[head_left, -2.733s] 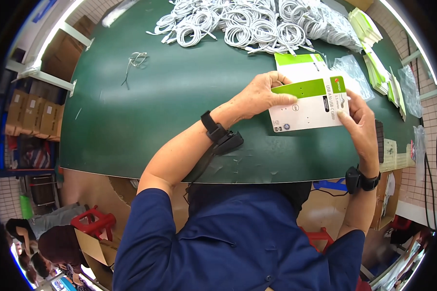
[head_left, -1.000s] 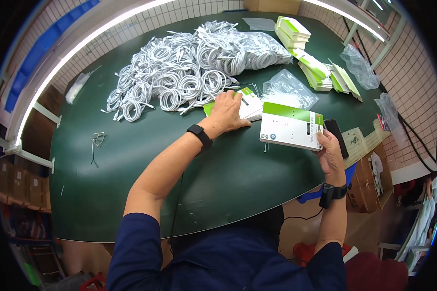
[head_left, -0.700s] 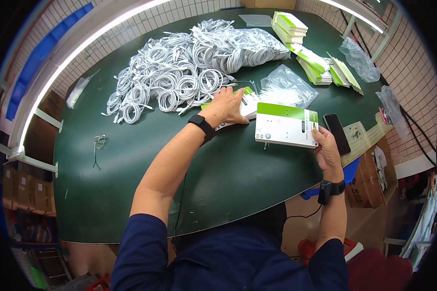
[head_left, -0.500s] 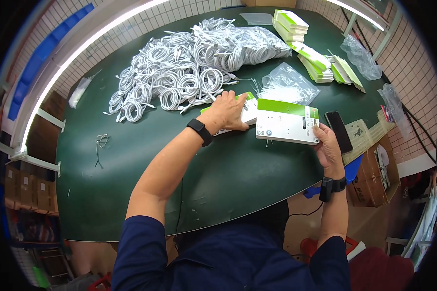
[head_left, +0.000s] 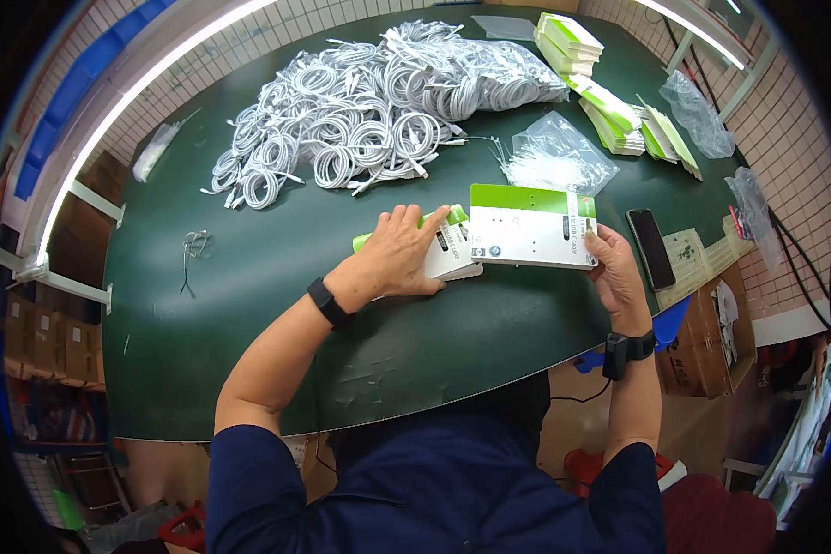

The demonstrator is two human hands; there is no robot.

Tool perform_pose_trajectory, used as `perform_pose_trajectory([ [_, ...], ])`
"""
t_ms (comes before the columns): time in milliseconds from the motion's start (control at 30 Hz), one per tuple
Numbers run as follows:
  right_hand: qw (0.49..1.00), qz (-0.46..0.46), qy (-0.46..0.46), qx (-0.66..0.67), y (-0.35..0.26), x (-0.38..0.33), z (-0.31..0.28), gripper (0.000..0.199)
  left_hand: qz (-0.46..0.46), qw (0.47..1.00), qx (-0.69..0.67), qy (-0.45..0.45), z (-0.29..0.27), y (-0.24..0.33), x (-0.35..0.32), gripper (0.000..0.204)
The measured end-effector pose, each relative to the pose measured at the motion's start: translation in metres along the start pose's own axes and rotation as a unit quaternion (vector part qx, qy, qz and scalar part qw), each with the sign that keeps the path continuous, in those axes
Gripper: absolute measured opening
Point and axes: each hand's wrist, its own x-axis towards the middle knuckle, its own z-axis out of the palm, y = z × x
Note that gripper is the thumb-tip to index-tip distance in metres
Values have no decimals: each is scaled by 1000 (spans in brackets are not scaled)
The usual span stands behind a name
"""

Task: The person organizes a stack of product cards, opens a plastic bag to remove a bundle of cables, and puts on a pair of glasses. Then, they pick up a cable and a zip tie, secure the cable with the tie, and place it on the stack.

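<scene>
Gathering, apparently | before cable pile (head_left: pixel 414 83): card stack (head_left: pixel 455 262) gripped by left hand (head_left: pixel 390 256), card bundle (head_left: pixel 531 224) by right hand (head_left: pixel 619 273) | alignment likely needed

A navy short-sleeved shirt (head_left: pixel 471 489) is worn with black wristbands (head_left: pixel 330 303) (the right one carries a boxy module (head_left: pixel 616 356)).

Green-banded card stack (head_left: pixel 534 226) beside matching stack (head_left: pixel 454 257)
</scene>
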Motion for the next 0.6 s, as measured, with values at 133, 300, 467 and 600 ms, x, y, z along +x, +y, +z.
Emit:
perform_pose_trajectory([
  [133,998,25,-46,-33,-2,4,33,47,-20,999,-23,7,-1,-1,-25,97],
  [300,994,56,-85,-39,2,19,65,46,18,997,-34,61,12,-10,-44,99],
  [467,989,85,-113,-49,7,25,87,48,26,993,-82,86,5,-27,-70,106],
  [600,985,99,-132,-54,11,23,112,51,-42,984,-166,57,-2,-44,-99,114],
])
